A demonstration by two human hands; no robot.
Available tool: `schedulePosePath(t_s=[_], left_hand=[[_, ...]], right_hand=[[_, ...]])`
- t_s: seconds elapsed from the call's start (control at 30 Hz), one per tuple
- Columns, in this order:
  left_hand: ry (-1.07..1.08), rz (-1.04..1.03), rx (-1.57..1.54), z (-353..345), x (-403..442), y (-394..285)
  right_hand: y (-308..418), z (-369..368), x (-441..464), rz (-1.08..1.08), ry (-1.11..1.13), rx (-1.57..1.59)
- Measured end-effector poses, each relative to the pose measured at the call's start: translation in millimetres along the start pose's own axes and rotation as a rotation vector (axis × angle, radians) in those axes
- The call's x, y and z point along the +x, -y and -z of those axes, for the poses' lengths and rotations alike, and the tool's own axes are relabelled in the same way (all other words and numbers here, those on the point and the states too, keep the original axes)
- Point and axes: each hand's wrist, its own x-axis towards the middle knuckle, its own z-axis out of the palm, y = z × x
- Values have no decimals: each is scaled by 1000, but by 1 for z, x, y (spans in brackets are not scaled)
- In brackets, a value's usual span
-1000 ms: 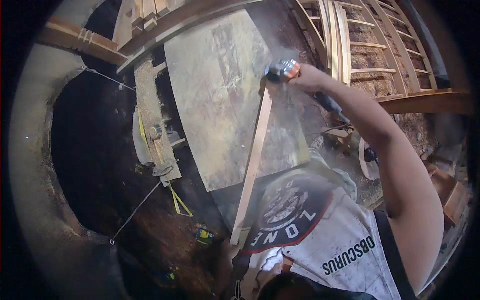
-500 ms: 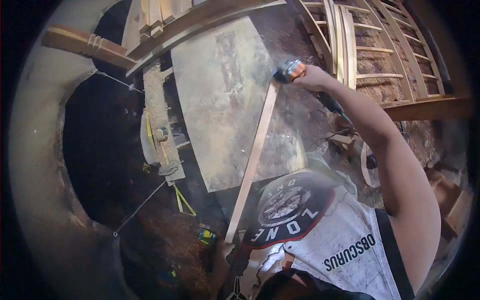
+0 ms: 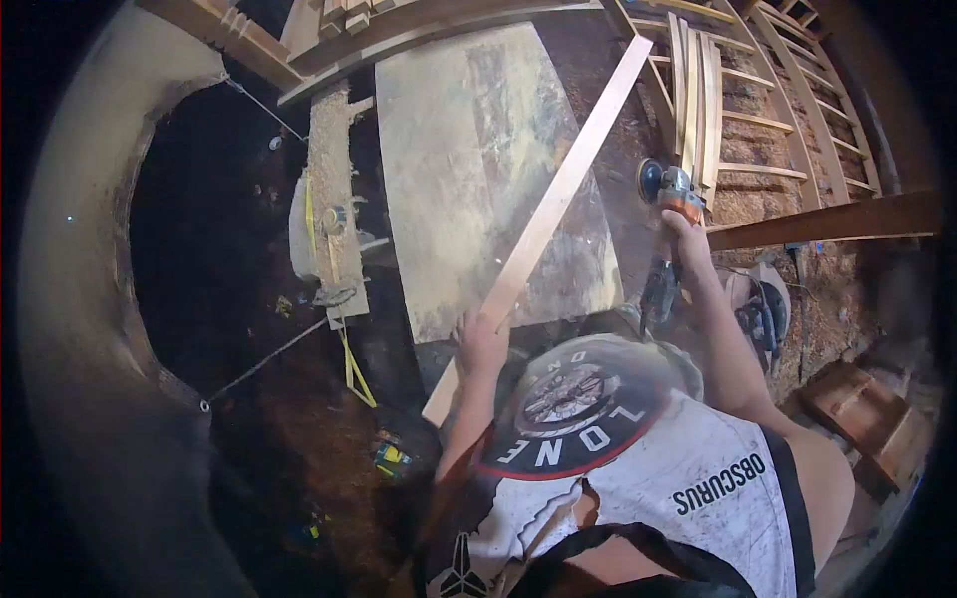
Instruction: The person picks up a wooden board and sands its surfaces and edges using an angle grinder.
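A long, pale wooden strip (image 3: pixel 563 204) slants across the view, its far end beyond the board's upper right edge. My left hand (image 3: pixel 481 344) is closed around it near its lower end. My right hand (image 3: pixel 686 239) grips an angle grinder (image 3: pixel 680 197) with a round disc (image 3: pixel 650 180) at its head. The grinder is held to the right of the strip, apart from it. Beneath the strip lies a large, dusty board (image 3: pixel 469 130).
Long wooden strips (image 3: pixel 698 110) lie on a slatted frame (image 3: pixel 763 120) at upper right. A sawdust-covered plank (image 3: pixel 331 199) bears a tape roll (image 3: pixel 334 220) on the left. Another power tool (image 3: pixel 763 317) rests at right, above a wooden box (image 3: pixel 862 409).
The grinder has come off the strip and moved right and down with my right hand. My left hand has come up into view, and the strip has shifted up and right.
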Motion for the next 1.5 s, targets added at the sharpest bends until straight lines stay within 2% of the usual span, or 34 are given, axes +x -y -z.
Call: schedulePosePath(t_s=[0.03,0.1,0.2,0.27,0.3,0.33,0.37,0.4,0.43,0.47,0.5,0.57,0.6,0.63,0.67,0.7,0.73,0.77,0.8,0.83,0.9,0.93,1.03,1.07,1.13,1.3,1.4,1.5], left_hand=[[-6,-1,-11,4,-10,7],[67,247,-93,18,1,6],[214,411,-70,36,-31,64],[510,695,-139,55,-28,71],[495,525,-169,59,-28,75],[561,440,-231,55,-24,90],[647,426,-210,47,-24,109],[718,490,-358,64,-12,95],[659,497,-447,63,-11,92],[616,425,-432,44,-13,110],[654,472,-536,42,-2,106],[746,451,-401,41,26,90],[733,423,-527,20,27,108],[727,442,-534,6,30,118],[741,511,-611,-5,35,123],[752,576,-691,-10,43,121],[742,591,-704,-12,50,121],[799,628,-848,-5,58,115],[854,655,-989,1,65,110],[846,666,-999,1,70,109],[785,833,-1014,-6,85,111],[831,830,-1090,-12,88,117],[906,792,-1180,19,98,96],[908,796,-1182,9,95,102],[907,817,-1236,-17,98,122],[894,862,-1219,-1,98,110],[900,887,-1228,5,99,112],[913,902,-1234,13,96,112]], right_hand=[[-7,2,-9,15,12,0],[21,-4,20,-85,69,-40],[27,-15,-1,-178,140,7],[26,-23,-10,-108,213,29],[26,-26,-11,-126,234,1],[27,-31,-13,-150,278,-59],[29,-37,-16,-179,326,-123],[33,-47,-20,-160,331,-190],[35,-54,-22,-185,354,-213],[36,-60,-23,-109,390,-364],[35,-63,-23,-29,427,-514],[24,-66,-27,-82,475,-491],[20,-72,-31,-7,563,-526],[17,-76,-36,70,648,-561],[22,-85,-44,-52,683,-629],[21,-94,-51,-54,699,-642],[20,-102,-57,11,801,-710],[17,-107,-61,73,908,-779],[-7,-103,-56,57,933,-864],[-7,-109,-62,54,945,-872],[1,-132,-79,155,1107,-944],[10,-144,-86,311,1167,-1099],[5,-162,-98,327,1237,-1203],[0,-162,-102,436,1216,-1209],[-6,-169,-106,420,1239,-1204],[-7,-187,-113,346,1319,-1274],[-12,-191,-114,420,1307,-1256],[-5,-192,-116,384,1233,-1293]])
